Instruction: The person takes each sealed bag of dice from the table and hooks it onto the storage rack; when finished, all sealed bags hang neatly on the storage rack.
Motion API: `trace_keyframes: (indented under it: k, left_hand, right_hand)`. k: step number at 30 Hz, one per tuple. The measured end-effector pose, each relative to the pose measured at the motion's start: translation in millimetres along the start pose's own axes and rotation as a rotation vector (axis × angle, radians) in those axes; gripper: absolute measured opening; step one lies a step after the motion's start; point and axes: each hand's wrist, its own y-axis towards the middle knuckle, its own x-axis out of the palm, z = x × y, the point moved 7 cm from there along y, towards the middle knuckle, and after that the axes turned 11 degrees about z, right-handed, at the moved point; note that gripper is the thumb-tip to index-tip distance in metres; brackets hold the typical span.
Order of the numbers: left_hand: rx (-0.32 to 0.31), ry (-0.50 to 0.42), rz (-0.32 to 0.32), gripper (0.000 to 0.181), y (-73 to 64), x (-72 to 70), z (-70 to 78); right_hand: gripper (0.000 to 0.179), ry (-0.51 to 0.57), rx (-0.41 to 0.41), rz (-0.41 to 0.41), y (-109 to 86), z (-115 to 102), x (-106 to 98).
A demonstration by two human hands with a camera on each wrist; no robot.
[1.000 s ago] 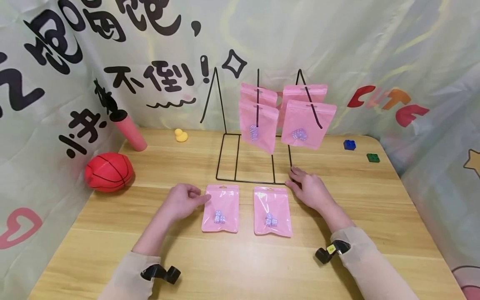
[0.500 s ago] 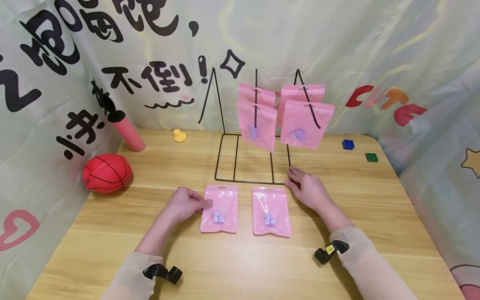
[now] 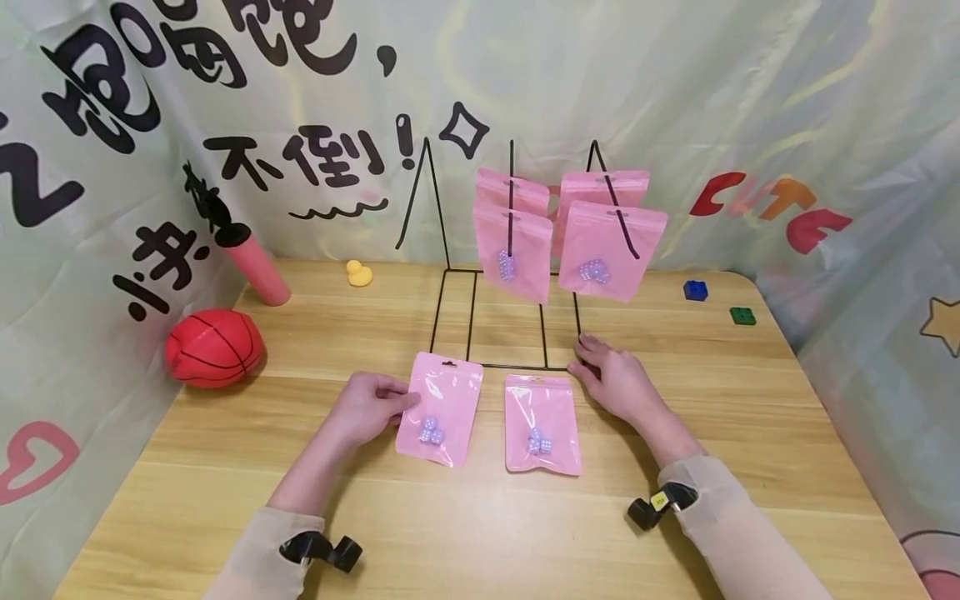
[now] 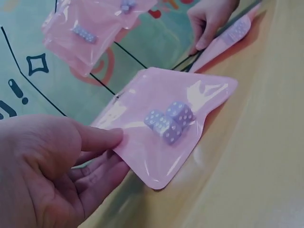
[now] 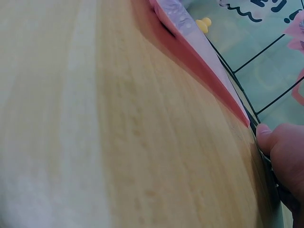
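My left hand (image 3: 367, 408) pinches the left edge of a pink zip bag (image 3: 459, 400) between thumb and fingers. The left wrist view shows this bag (image 4: 156, 164) tilted off the table, with three spotted purple dice (image 4: 168, 123) inside. A second pink bag with dice (image 3: 540, 408) lies flat to its right. Behind them stands a black wire rack (image 3: 517, 367). At the rack's front right corner, my right hand (image 3: 617, 379) grips the base wire with thumb and fingers. Several pink bags (image 3: 517, 237) hang from the rack's middle and right hooks; its left hook (image 3: 411, 196) is bare.
A red ball (image 3: 214, 347) and a pink cylinder with a black top (image 3: 258, 271) are on the left. A yellow duck (image 3: 359, 273) sits at the back. Blue (image 3: 696, 290) and green (image 3: 742, 316) toy bricks lie at the back right. A printed curtain (image 3: 337, 83) surrounds the table.
The left bag lay flat; my left hand has taken its edge and lifted it, so it now tilts and overlaps the rack's front wire. My right hand stays at the rack corner.
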Motion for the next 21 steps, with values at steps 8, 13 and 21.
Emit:
trace_keyframes:
  k: [8, 13, 21]
  left_hand:
    - [0.063, -0.084, 0.029, 0.014, 0.0, -10.1, 24.7]
    - [0.134, -0.122, 0.053, 0.011, 0.9, -16.8, 40.1]
    - [0.274, -0.095, 0.121, 0.015, -2.5, -36.0, 69.4]
  right_hand:
    - [0.048, 0.005, 0.002, -0.004, -0.6, 0, 0]
    - [0.047, 0.011, -0.012, 0.012, -1.2, -1, -1]
    - [0.047, 0.019, -0.012, 0.019, -1.7, -1, -2]
